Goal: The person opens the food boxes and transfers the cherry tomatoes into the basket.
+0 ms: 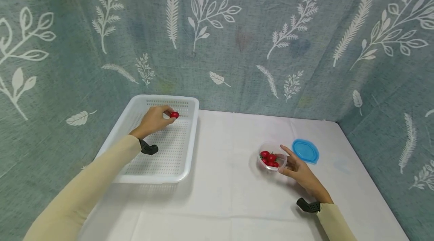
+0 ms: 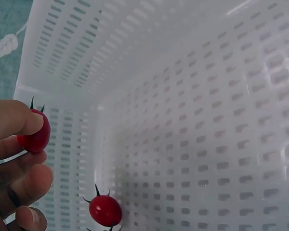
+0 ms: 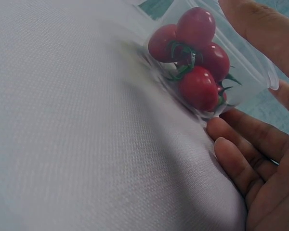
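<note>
My left hand [image 1: 154,121] is inside the white basket [image 1: 194,147] and pinches a red cherry tomato [image 1: 174,115] between thumb and fingers. That tomato [image 2: 37,132], with its green stem tips, shows near the basket's side wall in the left wrist view. Lower in the same view, another cherry tomato [image 2: 106,210] lies in the basket, with stem tips of one more at the frame's edge. On the right, my right hand [image 1: 300,171] holds a clear plastic container [image 3: 248,79] from its side, thumb near the rim and fingers low. Several cherry tomatoes [image 1: 270,158] sit inside it.
A blue lid [image 1: 306,151] lies on the white tablecloth [image 1: 223,180], just behind the right hand. Patterned grey-green fabric [image 1: 217,37] hangs around the back and sides of the table. The perforated basket stands at the left, close to the cloth wall.
</note>
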Motion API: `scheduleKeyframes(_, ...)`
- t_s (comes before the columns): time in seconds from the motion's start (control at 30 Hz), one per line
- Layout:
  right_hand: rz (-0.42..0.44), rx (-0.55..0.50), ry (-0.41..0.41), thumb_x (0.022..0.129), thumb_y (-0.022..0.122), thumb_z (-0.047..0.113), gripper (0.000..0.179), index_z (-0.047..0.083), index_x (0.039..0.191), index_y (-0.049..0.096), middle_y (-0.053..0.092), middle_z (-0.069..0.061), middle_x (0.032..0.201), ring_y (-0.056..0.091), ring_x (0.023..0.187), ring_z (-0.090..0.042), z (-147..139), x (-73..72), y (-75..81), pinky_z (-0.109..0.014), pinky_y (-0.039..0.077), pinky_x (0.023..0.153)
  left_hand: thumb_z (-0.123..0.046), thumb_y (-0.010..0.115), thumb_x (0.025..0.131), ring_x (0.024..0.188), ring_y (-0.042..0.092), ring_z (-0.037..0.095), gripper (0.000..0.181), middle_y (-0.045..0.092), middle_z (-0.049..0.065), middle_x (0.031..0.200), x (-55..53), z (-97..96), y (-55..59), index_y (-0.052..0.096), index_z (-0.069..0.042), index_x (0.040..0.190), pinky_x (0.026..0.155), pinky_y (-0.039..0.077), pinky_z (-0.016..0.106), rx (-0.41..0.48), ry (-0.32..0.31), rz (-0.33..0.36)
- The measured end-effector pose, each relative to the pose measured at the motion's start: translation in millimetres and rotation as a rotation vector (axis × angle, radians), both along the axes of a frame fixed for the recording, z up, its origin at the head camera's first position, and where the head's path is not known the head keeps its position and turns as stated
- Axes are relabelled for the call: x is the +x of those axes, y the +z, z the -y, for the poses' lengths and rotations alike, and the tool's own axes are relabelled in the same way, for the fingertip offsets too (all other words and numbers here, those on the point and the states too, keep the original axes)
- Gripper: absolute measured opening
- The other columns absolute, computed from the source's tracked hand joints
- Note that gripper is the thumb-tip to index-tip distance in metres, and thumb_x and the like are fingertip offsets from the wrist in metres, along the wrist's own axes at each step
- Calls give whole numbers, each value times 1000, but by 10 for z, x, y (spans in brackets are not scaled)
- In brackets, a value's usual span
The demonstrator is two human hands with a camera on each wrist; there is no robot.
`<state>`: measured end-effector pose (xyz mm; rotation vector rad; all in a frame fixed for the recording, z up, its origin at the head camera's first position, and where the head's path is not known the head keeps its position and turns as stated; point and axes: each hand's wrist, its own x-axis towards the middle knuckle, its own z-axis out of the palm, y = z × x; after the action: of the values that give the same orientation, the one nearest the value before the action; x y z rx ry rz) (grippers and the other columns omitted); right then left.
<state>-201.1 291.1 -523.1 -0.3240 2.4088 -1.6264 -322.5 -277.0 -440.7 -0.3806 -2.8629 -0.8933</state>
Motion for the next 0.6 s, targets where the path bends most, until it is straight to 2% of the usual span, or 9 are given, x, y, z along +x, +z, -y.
scheduleKeyframes(0.3, 19, 3, -5, 96, 76, 23, 86, 32, 164, 24, 35, -27, 159, 48, 135, -46, 22, 1, 18, -40, 50, 98, -23, 75, 95, 95, 66, 34, 34, 71, 19, 110, -51, 47, -104, 71, 0, 119, 82, 52, 52, -46, 33, 45)
scheduleKeyframes(0.6, 21, 3, -6, 97, 75, 24, 85, 34, 164, 25, 36, -26, 159, 47, 135, -45, -10, 3, 7, -42, 50, 99, -21, 77, 91, 84, 66, 29, 28, 72, 16, 100, -117, 70, -183, 74, 0, 110, 73, 53, 48, -133, 13, 30)
